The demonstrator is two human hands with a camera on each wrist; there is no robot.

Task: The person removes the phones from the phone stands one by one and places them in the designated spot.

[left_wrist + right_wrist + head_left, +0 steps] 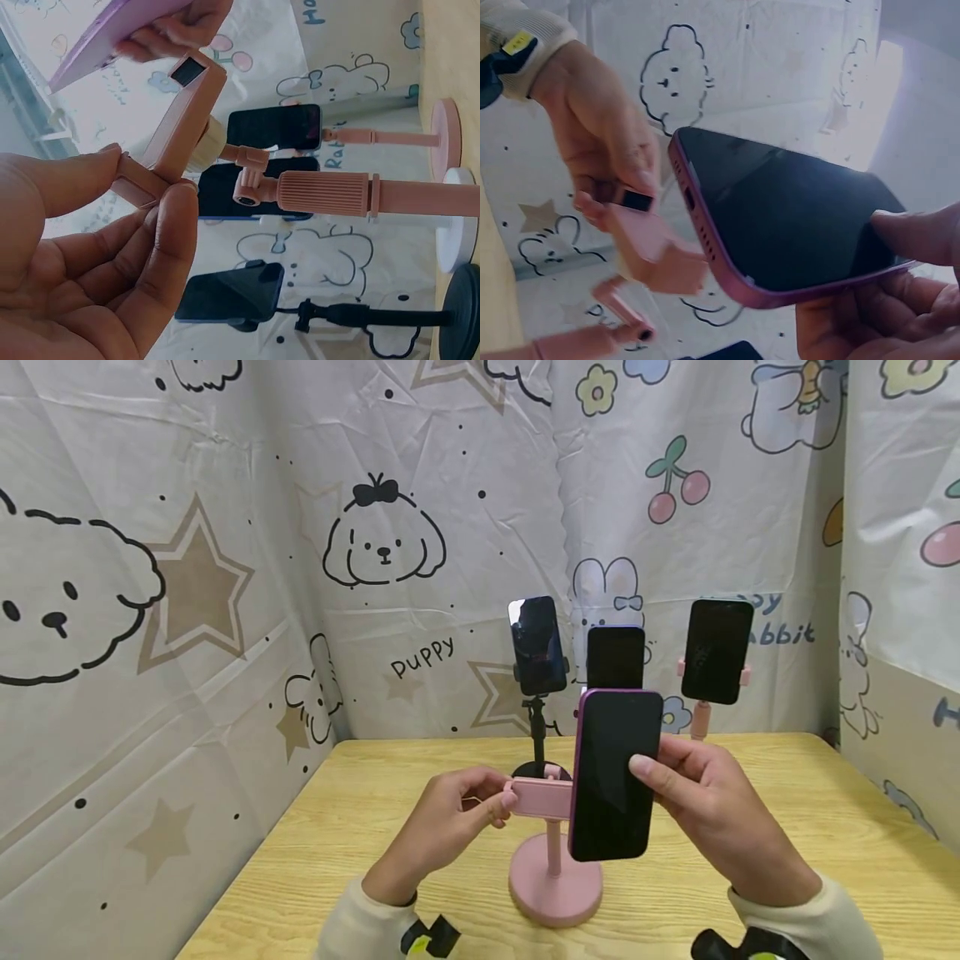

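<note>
My right hand (712,810) holds a purple-framed smartphone (617,777), thumb on its dark screen and fingers behind. At the near middle of the table stands a pink phone stand (555,881) with a round base and a clamp head (542,797). My left hand (457,814) pinches the left end of that clamp between thumb and fingers, plainly seen in the left wrist view, where the clamp (180,124) looks tilted. In the head view the phone covers the clamp's right end. The right wrist view shows the phone (795,217) apart from the left hand (604,135).
Behind stand a black stand (537,735) with a phone (538,645), another pink stand (701,720) with a phone (717,652), and a white-based stand (459,225) holding a phone (615,656). Printed curtains (465,485) enclose the wooden table (810,802).
</note>
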